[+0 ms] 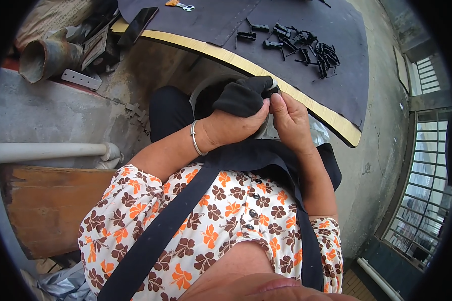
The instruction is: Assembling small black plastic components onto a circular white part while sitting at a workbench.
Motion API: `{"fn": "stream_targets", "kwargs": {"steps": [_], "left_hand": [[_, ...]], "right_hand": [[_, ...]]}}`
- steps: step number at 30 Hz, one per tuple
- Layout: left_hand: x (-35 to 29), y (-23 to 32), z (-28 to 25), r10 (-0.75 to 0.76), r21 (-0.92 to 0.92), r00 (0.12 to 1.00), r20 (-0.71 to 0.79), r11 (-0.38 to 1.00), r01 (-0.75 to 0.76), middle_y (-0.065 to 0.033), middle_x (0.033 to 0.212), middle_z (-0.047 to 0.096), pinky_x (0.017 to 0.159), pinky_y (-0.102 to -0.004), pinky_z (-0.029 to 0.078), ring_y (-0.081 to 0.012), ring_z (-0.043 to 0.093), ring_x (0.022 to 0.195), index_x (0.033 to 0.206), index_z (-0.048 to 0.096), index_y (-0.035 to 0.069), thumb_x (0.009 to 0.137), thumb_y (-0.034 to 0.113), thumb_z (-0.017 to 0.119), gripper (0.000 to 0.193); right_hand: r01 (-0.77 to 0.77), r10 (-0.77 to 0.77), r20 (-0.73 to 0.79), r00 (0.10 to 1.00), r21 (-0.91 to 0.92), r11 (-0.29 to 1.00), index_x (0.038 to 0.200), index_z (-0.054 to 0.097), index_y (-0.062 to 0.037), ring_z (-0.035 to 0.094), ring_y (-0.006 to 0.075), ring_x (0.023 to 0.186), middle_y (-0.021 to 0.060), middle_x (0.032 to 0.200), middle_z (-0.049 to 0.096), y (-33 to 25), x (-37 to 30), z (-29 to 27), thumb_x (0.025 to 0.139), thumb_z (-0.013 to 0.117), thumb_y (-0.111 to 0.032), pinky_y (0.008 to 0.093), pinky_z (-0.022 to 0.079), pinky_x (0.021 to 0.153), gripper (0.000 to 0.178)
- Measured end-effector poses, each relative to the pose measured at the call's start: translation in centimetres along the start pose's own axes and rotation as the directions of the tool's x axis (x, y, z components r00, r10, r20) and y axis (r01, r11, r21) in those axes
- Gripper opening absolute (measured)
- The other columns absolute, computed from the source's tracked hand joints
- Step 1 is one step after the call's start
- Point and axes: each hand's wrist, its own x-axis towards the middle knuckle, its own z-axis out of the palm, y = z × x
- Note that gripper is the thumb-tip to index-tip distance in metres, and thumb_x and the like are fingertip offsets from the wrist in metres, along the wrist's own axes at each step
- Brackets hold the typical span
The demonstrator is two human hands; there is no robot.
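Note:
My left hand (231, 124), with a silver bangle at its wrist, is closed just short of the table edge. Black cloth (240, 99) covers its fingers; whether this is a glove or a loose piece, I cannot tell. A pale band (273, 84) shows at the far end of the cloth. My right hand (292, 120) is bare and pinched, its thumb beside my left thumb. Between the fingertips of both hands sits a small dark part (274, 92), mostly hidden. Below my hands, a round bucket (198, 93) stands between my knees.
On the dark-covered table (316, 15) lie several black clip-like parts (306, 47). A phone (138, 26) and a small orange-handled wrench (180, 5) rest near its far left. At left are a rusty pipe piece (50, 54), a white pipe (45, 152) and a wooden board (55, 205).

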Motion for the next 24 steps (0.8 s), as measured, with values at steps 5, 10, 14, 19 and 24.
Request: {"fn": "stream_targets", "kwargs": {"steps": [5,10,14,19,24], "left_hand": [[-0.1,-1.0,0.3,0.318,0.283,0.946,-0.063,0.915,-0.288,-0.0143,0.090,0.061,0.073,-0.0328,0.047,-0.0248,0.060,0.079,0.104,0.056,-0.002,0.079,0.003,0.057,0.025],[0.1,-1.3,0.5,0.302,0.226,0.949,-0.092,0.934,-0.276,-0.0137,0.087,0.061,0.070,-0.0321,0.047,-0.0240,0.059,0.076,0.095,0.058,-0.002,0.080,0.005,0.059,0.017],[0.8,-2.0,-0.5,0.025,-0.123,1.000,-0.017,0.992,-0.027,-0.0079,0.083,0.060,0.058,-0.0235,0.044,-0.0110,0.053,0.064,0.098,0.056,-0.004,0.087,0.011,0.057,0.019],[0.6,-1.0,-1.1,-0.270,-0.319,0.956,0.115,0.901,0.293,-0.0071,0.085,0.060,0.061,-0.0248,0.045,-0.0102,0.054,0.068,0.107,0.053,-0.005,0.088,0.011,0.053,0.024],[0.5,-1.4,-0.6,-0.105,-0.151,0.992,0.062,0.982,0.114,-0.0155,0.086,0.058,0.075,-0.0330,0.045,-0.0270,0.056,0.079,0.111,0.049,-0.004,0.083,0.010,0.052,0.031]], "right_hand": [[-0.100,0.102,-0.019,0.995,0.104,0.990,0.082,0.057,-0.0059,0.033,0.0000,0.048,-0.0090,0.059,0.043,0.5,-0.2,1.0,0.097,0.044,-0.026,0.0172,0.026,0.043,0.028],[-0.101,0.110,-0.015,0.994,0.295,0.950,0.087,0.056,-0.0061,0.032,-0.0002,0.047,-0.0089,0.059,0.042,0.5,-0.1,1.2,0.096,0.044,-0.026,0.0162,0.024,0.043,0.025],[0.033,-0.035,-0.060,0.998,-0.032,0.999,0.099,0.057,0.0004,0.051,0.0055,0.066,-0.0013,0.073,0.057,-0.4,0.2,-0.6,0.090,0.054,-0.013,0.0185,0.042,0.061,0.017],[-0.094,0.108,0.045,0.993,-0.250,0.964,0.094,0.062,0.0021,0.055,0.0070,0.073,0.0029,0.078,0.062,0.4,-0.5,-2.1,0.082,0.060,-0.003,0.0205,0.045,0.069,0.013],[0.076,-0.075,0.014,0.997,-0.223,0.972,0.087,0.062,0.0023,0.054,0.0059,0.067,0.0001,0.074,0.060,-1.1,0.3,-2.5,0.082,0.063,-0.003,0.0197,0.044,0.063,0.007]]}}
